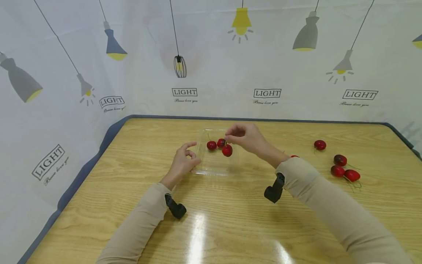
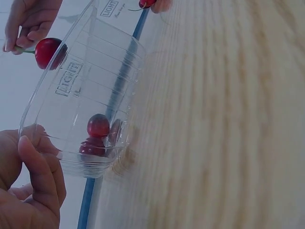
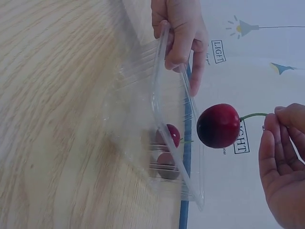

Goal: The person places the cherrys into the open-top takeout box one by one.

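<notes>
A clear plastic box (image 1: 214,171) stands on the table with two red cherries inside, one (image 1: 211,145) on the left and another (image 1: 221,143) beside it. At its left side my left hand (image 1: 182,159) holds the rim between thumb and fingers. My right hand (image 1: 248,137) pinches a dark red cherry (image 3: 218,126) by its green stem (image 3: 253,115). That cherry hangs at the level of the box's rim, above the two inside, as the left wrist view also shows. In the right wrist view the cherries inside are seen through the clear wall.
Right of the box, several more cherries lie on the wooden table (image 1: 230,220): a lone one (image 1: 319,145), a close group (image 1: 337,171), and one (image 1: 294,156) mostly hidden by my right wrist. A printed curtain (image 1: 217,73) hangs behind the table's far edge.
</notes>
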The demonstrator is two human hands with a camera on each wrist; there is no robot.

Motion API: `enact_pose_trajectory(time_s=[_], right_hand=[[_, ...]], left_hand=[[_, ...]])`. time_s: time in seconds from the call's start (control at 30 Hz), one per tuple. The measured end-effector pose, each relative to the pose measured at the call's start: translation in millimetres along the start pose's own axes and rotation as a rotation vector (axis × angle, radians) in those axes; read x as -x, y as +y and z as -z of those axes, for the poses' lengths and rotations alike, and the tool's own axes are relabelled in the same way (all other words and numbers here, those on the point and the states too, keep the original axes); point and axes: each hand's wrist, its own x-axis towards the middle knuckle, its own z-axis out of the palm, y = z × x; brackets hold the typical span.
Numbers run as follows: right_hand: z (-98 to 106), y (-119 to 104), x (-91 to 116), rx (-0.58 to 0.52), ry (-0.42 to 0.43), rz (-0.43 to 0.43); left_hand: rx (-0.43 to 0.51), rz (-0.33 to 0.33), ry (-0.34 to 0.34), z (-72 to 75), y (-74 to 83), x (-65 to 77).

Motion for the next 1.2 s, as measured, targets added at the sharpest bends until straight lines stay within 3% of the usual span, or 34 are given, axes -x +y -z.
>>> enact_pose_trajectory(time_s=[0.37,0.63,1.2], right_hand=[[-9.4,1.8,-13.8,-0.048,0.041,0.028],[-19.5,1.5,-24.2,-0.098,0.060,-0.017],[-48.2,10.9,-40.5,-0.088,0.080,-0.110]], left_hand=[[0.011,0.012,0.004,0.0,-1.3,-1.1],[0.004,0.004,-0.003,0.0,-1.7,-1.9],[-0.011,0.006,-0.011,0.5,1.4,-1.3]])
